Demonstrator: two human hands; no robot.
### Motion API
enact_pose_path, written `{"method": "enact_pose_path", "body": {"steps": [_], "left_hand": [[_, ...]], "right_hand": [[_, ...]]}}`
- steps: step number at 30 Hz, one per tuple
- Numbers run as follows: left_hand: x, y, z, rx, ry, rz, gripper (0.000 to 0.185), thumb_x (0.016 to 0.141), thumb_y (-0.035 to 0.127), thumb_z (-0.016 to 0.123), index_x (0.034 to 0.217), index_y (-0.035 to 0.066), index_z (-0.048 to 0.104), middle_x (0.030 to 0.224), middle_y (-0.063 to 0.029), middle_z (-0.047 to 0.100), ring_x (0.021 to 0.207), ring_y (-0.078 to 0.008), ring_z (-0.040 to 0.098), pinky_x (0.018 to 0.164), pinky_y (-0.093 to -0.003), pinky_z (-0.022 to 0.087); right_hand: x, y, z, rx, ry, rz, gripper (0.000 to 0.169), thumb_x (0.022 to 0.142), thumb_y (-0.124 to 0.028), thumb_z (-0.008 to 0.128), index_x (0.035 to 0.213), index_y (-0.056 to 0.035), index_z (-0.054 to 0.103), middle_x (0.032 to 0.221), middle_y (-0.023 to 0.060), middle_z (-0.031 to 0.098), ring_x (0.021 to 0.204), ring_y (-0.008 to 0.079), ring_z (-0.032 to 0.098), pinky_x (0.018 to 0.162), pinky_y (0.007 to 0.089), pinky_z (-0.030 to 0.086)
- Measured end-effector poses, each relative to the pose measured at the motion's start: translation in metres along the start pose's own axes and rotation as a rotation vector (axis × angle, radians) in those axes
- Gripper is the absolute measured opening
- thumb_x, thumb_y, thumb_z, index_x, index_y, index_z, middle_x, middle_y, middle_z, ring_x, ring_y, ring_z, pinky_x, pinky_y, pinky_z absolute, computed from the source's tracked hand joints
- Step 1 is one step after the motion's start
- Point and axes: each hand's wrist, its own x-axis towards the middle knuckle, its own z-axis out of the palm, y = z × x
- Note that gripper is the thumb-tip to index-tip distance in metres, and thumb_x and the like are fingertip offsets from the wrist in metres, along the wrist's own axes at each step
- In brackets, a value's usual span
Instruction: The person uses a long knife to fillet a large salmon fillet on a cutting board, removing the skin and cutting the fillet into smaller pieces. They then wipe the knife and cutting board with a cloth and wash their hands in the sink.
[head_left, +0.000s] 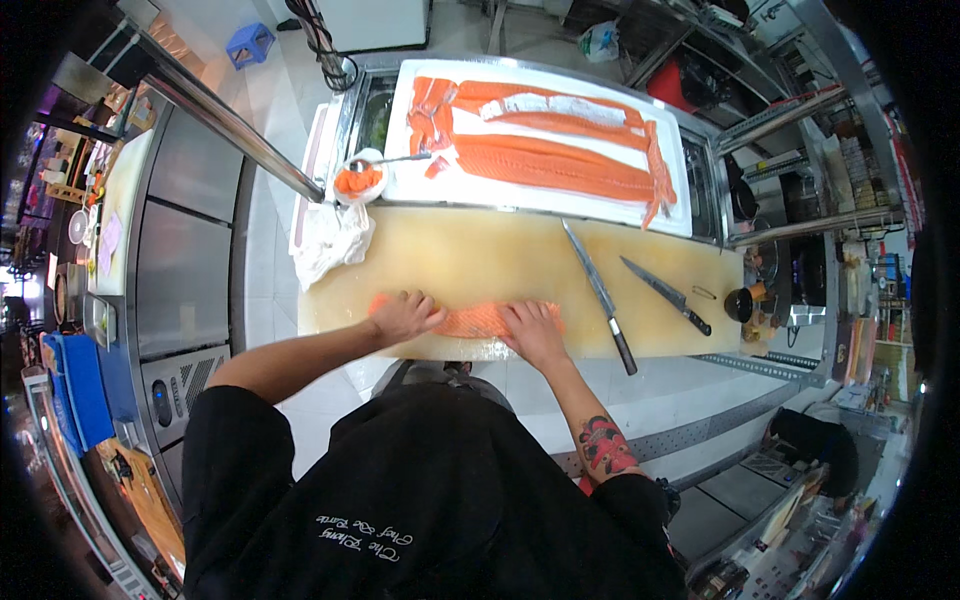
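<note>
A long piece of salmon fillet (472, 321) lies along the near edge of a yellowish cutting board (480, 247). My left hand (409, 318) rests over its left end with the fingers bent. Over the right part lies my right hand (532, 328), fingers spread on the flesh. Whether either hand grips the fish or only presses it cannot be told. To the right of my right hand is a long slicing knife (600, 289), its handle over the board's near edge. A shorter black-handled knife (666, 292) lies farther right.
Beyond the board, a white tray (547, 196) holds several salmon fillets and strips. A white bowl (360, 180) of orange pieces with a spoon stands at its left corner, above a crumpled white cloth (337, 244). A metal post (232, 127) rises at left. A small black bowl (739, 305) is at right.
</note>
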Motion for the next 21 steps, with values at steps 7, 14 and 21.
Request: {"method": "enact_pose_path", "body": {"steps": [7, 14, 21], "left_hand": [[0.048, -0.048, -0.063, -1.053, -0.497, -0.317, 0.034, 0.085, 0.017, 0.060, 0.115, 0.002, 0.063, 0.099, -0.0208, 0.069, 0.095, -0.0291, 0.068, 0.079, -0.0374, 0.054], [0.105, -0.075, -0.110, -1.771, -0.534, -0.257, 0.035, 0.082, 0.015, 0.060, 0.113, -0.001, 0.065, 0.087, -0.0063, 0.068, 0.074, -0.0141, 0.067, 0.064, -0.0298, 0.053], [0.159, -0.110, -0.142, -1.937, -0.585, -0.269, 0.048, 0.087, 0.017, 0.064, 0.131, -0.001, 0.057, 0.095, -0.0079, 0.068, 0.077, -0.0128, 0.068, 0.068, -0.0277, 0.057]], "right_hand": [[-0.006, -0.005, 0.001, 0.017, 0.118, 0.001, 0.053, 0.078, -0.027, 0.076, 0.124, -0.0083, 0.056, 0.121, 0.0073, 0.056, 0.120, 0.0278, 0.050, 0.105, 0.0459, 0.038], [-0.014, 0.046, 0.010, 0.151, 0.322, 0.199, 0.030, 0.081, -0.026, 0.075, 0.101, -0.0051, 0.066, 0.096, 0.0098, 0.064, 0.094, 0.0301, 0.061, 0.085, 0.0407, 0.048], [-0.020, 0.144, -0.101, 0.881, -0.182, 0.339, 0.029, 0.090, -0.028, 0.073, 0.094, 0.0000, 0.066, 0.070, 0.0034, 0.061, 0.064, 0.0143, 0.052, 0.060, 0.0312, 0.044]]}}
